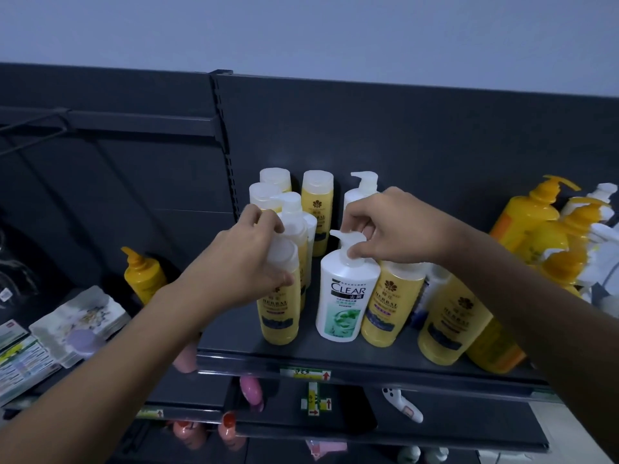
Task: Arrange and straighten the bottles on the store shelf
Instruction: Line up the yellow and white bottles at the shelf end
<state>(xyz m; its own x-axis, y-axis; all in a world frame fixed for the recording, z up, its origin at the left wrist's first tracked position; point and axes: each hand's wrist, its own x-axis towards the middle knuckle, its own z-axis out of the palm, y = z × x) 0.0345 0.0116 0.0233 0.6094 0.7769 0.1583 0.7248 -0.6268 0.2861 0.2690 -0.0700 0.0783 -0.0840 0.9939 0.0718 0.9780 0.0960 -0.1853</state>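
Note:
On the dark shelf (335,358) stands a white CLEAR pump bottle (345,296) near the front. My right hand (398,226) pinches its pump head from above. To its left a yellow herbal bottle (279,309) with a clear cap stands at the front of a row of similar bottles (316,209). My left hand (241,262) is wrapped around that front bottle's cap and neck. More yellow herbal bottles (390,306) stand to the right of the white bottle, one (450,323) leaning right under my forearm.
Large orange-yellow and white pump bottles (542,226) crowd the shelf's right end. A yellow pump bottle (144,276) and boxed goods (80,321) sit on the lower left shelf. Pink and orange items (251,393) hang below. The dark back panel (368,135) rises behind.

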